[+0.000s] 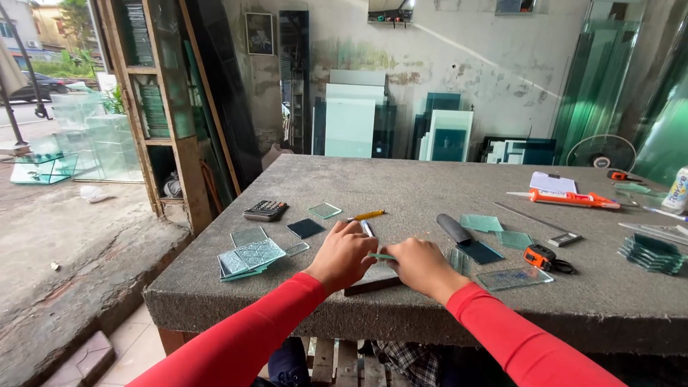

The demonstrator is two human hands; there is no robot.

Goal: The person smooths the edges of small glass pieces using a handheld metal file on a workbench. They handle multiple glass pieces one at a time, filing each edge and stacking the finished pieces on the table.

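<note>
Fingers of both hands curled and pinched on one thin greenish glass strip, held edge-up between them, just above the near middle of the tabletop. Left hand grips the strip's left end, right hand its right end; knuckles nearly meet, only a short bit of strip shows in the gap. Both sleeves red.

Under the hands: a dark flat bar lies on the tabletop, poking out toward the near edge. Can't tell if the strip touches it.

Just behind the left hand: a silver pen-like tool, and beyond it a yellow-handled cutter.

Left of the hands: a stack of patterned glass squares, a small clear piece beside it, a dark glass square, a pale green square, and a calculator near the far left edge.

Right of the hands: a black-handled scraper, a dark blue glass piece touching its near end, teal squares, a clear patterned pane, an orange tape measure. Further right: a stack of dark green glass, a metal square, an orange caulk gun, a clipboard.

Glass sheets lean on the back wall; a fan stands behind the tabletop.
</note>
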